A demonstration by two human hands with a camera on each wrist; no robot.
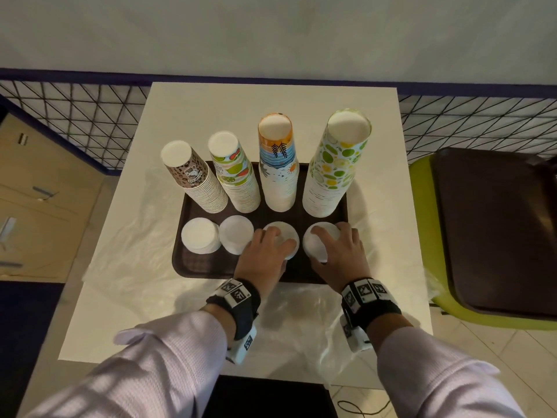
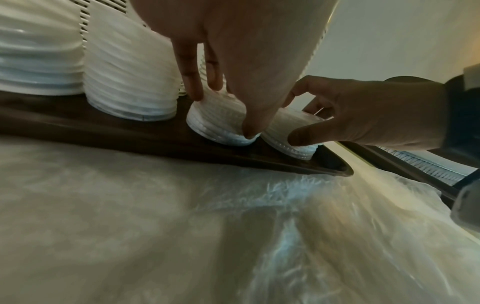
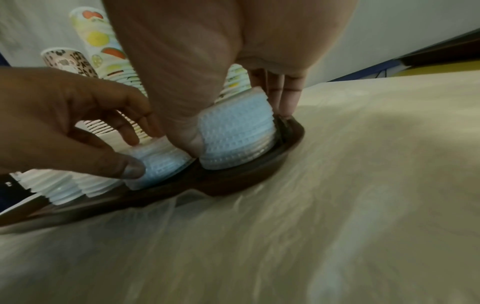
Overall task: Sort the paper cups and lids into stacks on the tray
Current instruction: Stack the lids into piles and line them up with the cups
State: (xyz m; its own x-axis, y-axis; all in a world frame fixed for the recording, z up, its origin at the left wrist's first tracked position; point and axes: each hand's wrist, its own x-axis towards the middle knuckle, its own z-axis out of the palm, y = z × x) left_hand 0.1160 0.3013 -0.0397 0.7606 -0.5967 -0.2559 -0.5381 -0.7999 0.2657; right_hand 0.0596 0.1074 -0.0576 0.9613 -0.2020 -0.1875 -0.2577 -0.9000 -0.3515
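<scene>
A: On the counter (image 1: 211, 104), a dark brown tray (image 1: 193, 260) sits on crinkled clear plastic sheeting (image 1: 129, 236). Far row of the tray, left to right: leopard-print cup stack (image 1: 196, 179), fruit-print cup stack (image 1: 235, 173), orange-and-blue cup stack (image 1: 278, 164), green-dot cup stack (image 1: 334, 164). All inverted, bases up.

B: Near row?

A: Four white lid stacks. Leftmost lid stack (image 1: 200, 239), then second lid stack (image 1: 236, 236); those two touch or nearly so, and no hand is on them. Third lid stack (image 1: 286, 236) is under the left hand (image 1: 265, 251). Rightmost lid stack (image 1: 316, 245) is under the right hand (image 1: 340, 251).

B: State of each hand?

A: Left hand: fingers curled over the far side of the third lid stack, thumb (image 2: 249, 123) down its near side, clamped around it. Left wrist view shows that stack (image 2: 221, 123) standing on the tray floor. Right hand: thumb (image 3: 187, 131) on the left side of the rightmost lid stack (image 3: 236, 131), fingers (image 3: 283, 92) down its far right side by the tray rim, so it grips that stack as well.

B: Are the two held stacks touching?

A: Just beside each other at the base; cannot tell if they touch. The rightmost sits near the tray's right near corner.

B: Surroundings?

A: Green chair (image 1: 422, 206) to the right with a second brown tray (image 1: 497, 230) on it. Black wire mesh (image 1: 75, 116) along the far wall. Both wrists wear black bands with printed markers.
</scene>
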